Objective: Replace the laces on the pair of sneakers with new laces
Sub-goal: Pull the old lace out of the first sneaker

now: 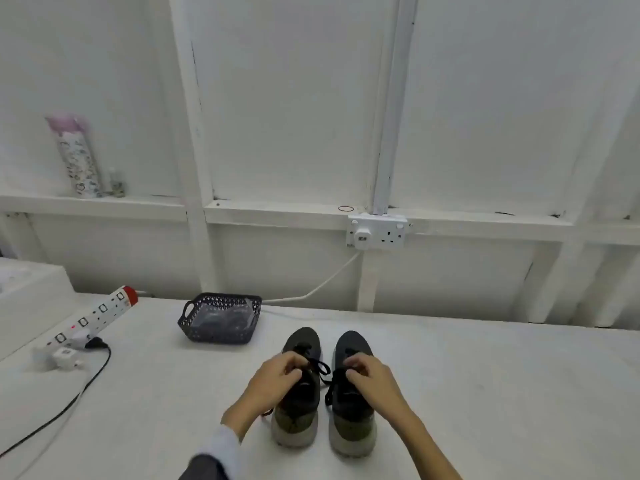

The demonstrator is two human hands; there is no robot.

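Two dark sneakers stand side by side on the white table, toes pointing away from me. My left hand [277, 377] lies over the laced part of the left sneaker [300, 393], its curled fingers pinching the black lace [320, 367] near the tongue. A loop of that lace hangs between the two shoes. Over the right sneaker [351, 407], my right hand [372, 379] has its fingertips curled on that shoe's lace. A dark perforated basket [194, 327] behind the shoes holds clear packets with dark contents.
A white power strip [91, 318] with plugs and a black cable [69, 407] lies at the table's left. A wall socket [377, 232] with a white cable sits behind. A patterned bottle [78, 157] stands on the wall ledge at the far left.
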